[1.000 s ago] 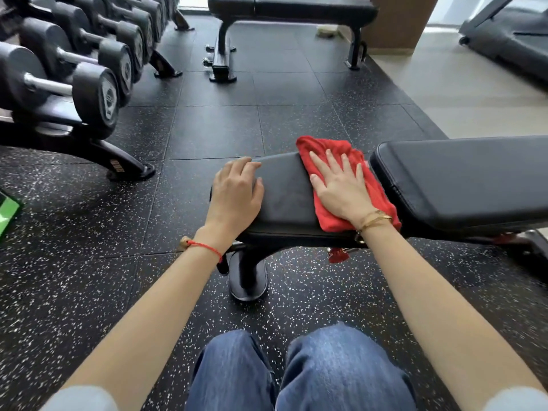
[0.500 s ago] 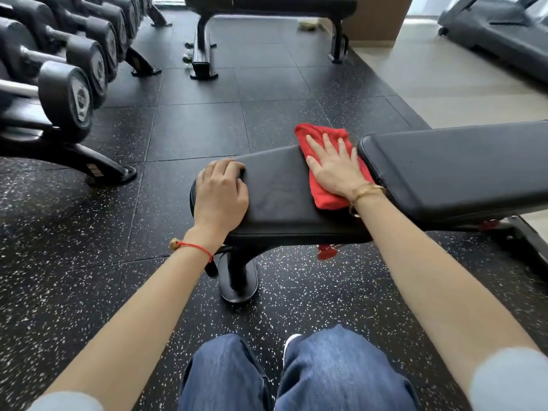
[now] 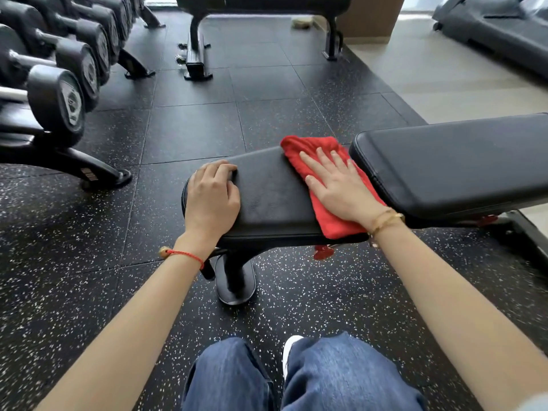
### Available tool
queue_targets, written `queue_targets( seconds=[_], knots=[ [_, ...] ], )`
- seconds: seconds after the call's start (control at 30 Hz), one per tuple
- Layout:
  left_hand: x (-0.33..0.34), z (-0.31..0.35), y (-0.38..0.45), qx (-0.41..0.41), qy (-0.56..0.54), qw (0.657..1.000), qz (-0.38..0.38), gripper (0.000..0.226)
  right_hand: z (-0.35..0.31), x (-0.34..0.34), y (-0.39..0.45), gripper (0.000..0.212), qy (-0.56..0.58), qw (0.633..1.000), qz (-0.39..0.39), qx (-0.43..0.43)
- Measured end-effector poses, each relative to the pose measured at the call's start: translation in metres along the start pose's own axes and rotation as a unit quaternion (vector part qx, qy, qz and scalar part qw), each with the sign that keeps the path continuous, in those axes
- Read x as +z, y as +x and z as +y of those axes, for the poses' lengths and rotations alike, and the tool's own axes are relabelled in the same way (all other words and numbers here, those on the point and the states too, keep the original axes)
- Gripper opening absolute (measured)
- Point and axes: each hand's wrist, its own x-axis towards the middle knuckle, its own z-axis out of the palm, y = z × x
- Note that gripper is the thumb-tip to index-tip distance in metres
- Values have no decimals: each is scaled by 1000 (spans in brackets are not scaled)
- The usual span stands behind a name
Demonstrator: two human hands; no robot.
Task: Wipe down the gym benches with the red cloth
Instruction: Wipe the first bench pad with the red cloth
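A black padded gym bench stands in front of me, with a small seat pad on the left and a long back pad on the right. The red cloth lies across the right end of the seat pad, close against the back pad. My right hand presses flat on the cloth with straight, spread fingers. My left hand rests on the seat pad's left end, fingers curled over its far edge. A second black bench stands further back.
A rack of black dumbbells lines the left side, its foot reaching toward the bench. The bench's round base foot is just ahead of my knees. A treadmill stands at the back right on pale flooring.
My right hand and the cloth slid away toward the far edge of the seat pad, then back toward me a little. My left hand's fingers curled tighter over the pad's end.
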Motion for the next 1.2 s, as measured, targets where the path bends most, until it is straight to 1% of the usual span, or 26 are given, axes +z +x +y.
queue_targets(
  seconds=[0.07, 0.13, 0.23, 0.3, 0.4, 0.47, 0.6, 0.67, 0.73, 0.83, 0.97, 1.03, 1.13, 1.2],
  knots=[
    [0, 0, 0, -2, -4, 1000, 6, 31, -1, -4, 25, 54, 8, 999, -10, 42],
    [0, 0, 0, -3, -9, 1000, 8, 31, -13, -4, 41, 55, 5, 999, -12, 47],
    [1, -1, 1, -7, -9, 1000, 9, 32, -45, 2, 35, 55, -6, 1000, -15, -14],
    [1, -2, 1, -7, -9, 1000, 10, 32, -58, 8, 13, 55, -8, 998, 2, -66],
    [2, -4, 1, 0, -12, 1000, 13, 31, -50, 9, -19, 54, -3, 995, 22, -101],
    [2, -5, 1, 0, -17, 1000, 15, 30, -30, 5, -29, 53, 1, 996, 28, -83],
    [2, -5, 2, -5, -24, 1000, 16, 30, 7, -6, 1, 53, 22, 1000, 2, 17],
    [2, -5, 2, -8, -25, 1000, 16, 29, 8, -11, 30, 53, 38, 997, -14, 60],
    [1, -4, 2, -6, -28, 999, 16, 29, 0, -11, 50, 54, 24, 997, -16, 77],
    [1, -4, 2, -7, -31, 999, 20, 29, -15, -5, 46, 54, 6, 999, -3, 51],
    [1, -5, 1, -5, -34, 999, 17, 29, -17, 2, -2, 53, 13, 999, 27, -29],
    [1, -6, 1, -2, -33, 999, 15, 29, -10, 1, -18, 53, 22, 998, 28, -52],
    [2, -6, 1, -2, -33, 999, 14, 29, 7, -3, -16, 53, 38, 998, 15, -50],
    [2, -6, 1, -7, -33, 999, 14, 29, 16, -7, 1, 54, 44, 999, 6, -17]
  ],
)
